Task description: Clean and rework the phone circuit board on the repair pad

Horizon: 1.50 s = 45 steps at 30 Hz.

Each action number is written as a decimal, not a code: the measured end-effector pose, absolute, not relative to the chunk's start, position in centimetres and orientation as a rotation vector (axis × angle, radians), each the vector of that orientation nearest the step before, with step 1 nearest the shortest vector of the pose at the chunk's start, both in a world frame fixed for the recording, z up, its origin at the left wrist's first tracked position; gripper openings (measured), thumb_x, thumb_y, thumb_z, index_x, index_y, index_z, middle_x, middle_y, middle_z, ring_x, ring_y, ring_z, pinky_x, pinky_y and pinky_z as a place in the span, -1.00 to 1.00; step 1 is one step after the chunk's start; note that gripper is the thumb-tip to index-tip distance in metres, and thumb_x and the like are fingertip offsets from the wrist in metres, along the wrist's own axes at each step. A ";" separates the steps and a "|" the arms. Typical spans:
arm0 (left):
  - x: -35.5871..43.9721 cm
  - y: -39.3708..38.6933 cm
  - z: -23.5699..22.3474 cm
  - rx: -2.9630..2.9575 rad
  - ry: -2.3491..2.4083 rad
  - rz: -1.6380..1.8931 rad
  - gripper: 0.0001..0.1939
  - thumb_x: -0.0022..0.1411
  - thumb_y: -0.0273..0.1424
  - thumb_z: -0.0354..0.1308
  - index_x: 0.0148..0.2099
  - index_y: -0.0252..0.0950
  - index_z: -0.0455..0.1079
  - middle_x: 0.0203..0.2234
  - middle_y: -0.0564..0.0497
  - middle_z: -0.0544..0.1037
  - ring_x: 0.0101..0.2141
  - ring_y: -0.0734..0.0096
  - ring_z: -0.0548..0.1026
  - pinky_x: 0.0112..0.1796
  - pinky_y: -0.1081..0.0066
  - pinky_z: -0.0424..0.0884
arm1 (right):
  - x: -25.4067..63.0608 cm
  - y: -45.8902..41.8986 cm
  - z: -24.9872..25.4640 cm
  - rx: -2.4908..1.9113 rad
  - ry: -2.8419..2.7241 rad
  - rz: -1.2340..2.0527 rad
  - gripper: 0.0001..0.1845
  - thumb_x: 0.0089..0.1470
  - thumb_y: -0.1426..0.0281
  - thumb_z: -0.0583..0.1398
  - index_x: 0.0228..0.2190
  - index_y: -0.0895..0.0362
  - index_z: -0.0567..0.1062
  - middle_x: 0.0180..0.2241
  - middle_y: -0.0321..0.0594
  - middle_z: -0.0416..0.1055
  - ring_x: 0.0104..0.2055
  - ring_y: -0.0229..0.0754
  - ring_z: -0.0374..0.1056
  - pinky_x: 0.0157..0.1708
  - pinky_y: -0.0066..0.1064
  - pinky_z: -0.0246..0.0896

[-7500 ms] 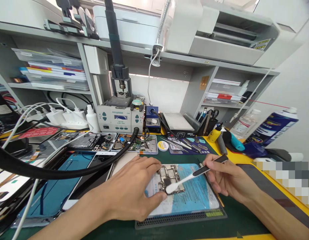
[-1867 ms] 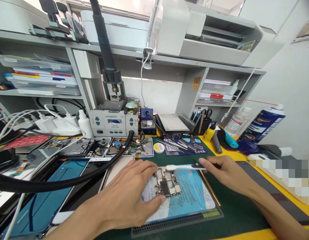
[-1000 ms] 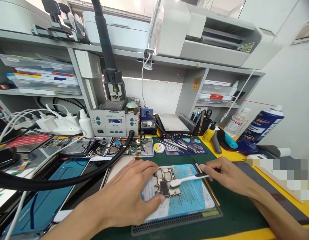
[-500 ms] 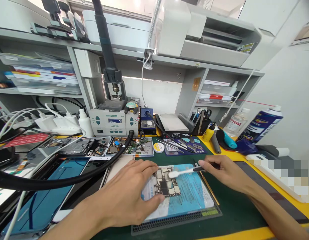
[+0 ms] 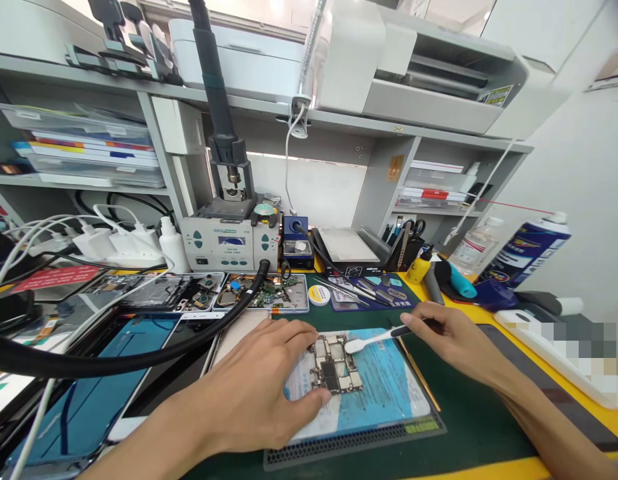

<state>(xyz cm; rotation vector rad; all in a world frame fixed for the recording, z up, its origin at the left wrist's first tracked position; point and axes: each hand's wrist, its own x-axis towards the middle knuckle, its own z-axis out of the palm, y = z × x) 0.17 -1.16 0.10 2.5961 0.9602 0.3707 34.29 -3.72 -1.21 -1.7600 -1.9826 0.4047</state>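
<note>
A phone circuit board lies on a blue and white pad. My left hand grips the board's left side, thumb at the lower corner and fingertips at the upper one. In my right hand is a toothbrush, its dark handle pinched between thumb and fingers. The white brush head meets the board's upper right edge; its bristles face down and are hidden. Beneath the pad is a dark perforated mat.
A gold-coloured thin tool lies right of the pad. Behind are a tray of small parts, tweezers and a hot-air station. A thick black hose crosses the phones at left.
The toothbrush and my right hand have moved slightly right, bringing the brush head nearer the board's right edge. My left hand stays in place on the board.
</note>
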 end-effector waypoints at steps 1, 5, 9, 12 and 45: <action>0.2 -1.2 0.1 2.596 0.962 0.375 -0.37 0.31 -0.06 0.14 0.26 -0.37 0.40 0.23 -0.21 0.45 0.19 -0.09 0.42 0.30 -0.09 0.20 | 34.3 -3.7 -1.2 -1.753 -1.994 0.410 -0.46 0.31 -0.03 0.08 -0.52 0.09 0.32 -0.50 -0.32 0.17 -0.47 -0.21 0.10 -0.47 -0.34 -0.12; 0.2 -1.2 0.0 2.601 0.972 0.374 -0.36 0.31 -0.04 0.14 0.27 -0.36 0.39 0.23 -0.20 0.45 0.20 -0.09 0.42 0.30 -0.08 0.21 | 34.3 -3.5 -1.3 -1.743 -1.983 0.372 -0.45 0.31 -0.02 0.10 -0.56 0.08 0.23 -0.53 -0.35 0.09 -0.48 -0.21 0.06 -0.47 -0.34 -0.13; 0.2 -1.1 0.0 2.608 0.965 0.377 -0.38 0.31 -0.06 0.13 0.26 -0.36 0.40 0.23 -0.20 0.45 0.20 -0.10 0.42 0.29 -0.08 0.22 | 34.2 -3.5 -1.3 -1.737 -1.971 0.347 -0.45 0.31 -0.02 0.09 -0.56 0.09 0.27 -0.52 -0.33 0.13 -0.49 -0.21 0.08 -0.47 -0.33 -0.13; 0.2 -1.0 0.0 2.602 0.968 0.372 -0.37 0.32 -0.05 0.13 0.27 -0.36 0.39 0.24 -0.20 0.45 0.20 -0.11 0.42 0.29 -0.09 0.21 | 34.2 -3.6 -1.3 -1.725 -1.983 0.345 -0.45 0.30 -0.02 0.11 -0.57 0.09 0.29 -0.54 -0.33 0.16 -0.50 -0.21 0.10 -0.48 -0.33 -0.11; 0.2 -1.0 0.1 2.622 0.961 0.397 -0.39 0.32 -0.05 0.13 0.25 -0.35 0.41 0.22 -0.21 0.46 0.19 -0.12 0.43 0.24 -0.05 0.30 | 34.2 -3.8 -1.1 -1.722 -1.920 0.207 -0.43 0.25 0.01 0.15 -0.64 0.08 0.23 -0.60 -0.31 0.14 -0.54 -0.22 0.02 -0.51 -0.31 -0.17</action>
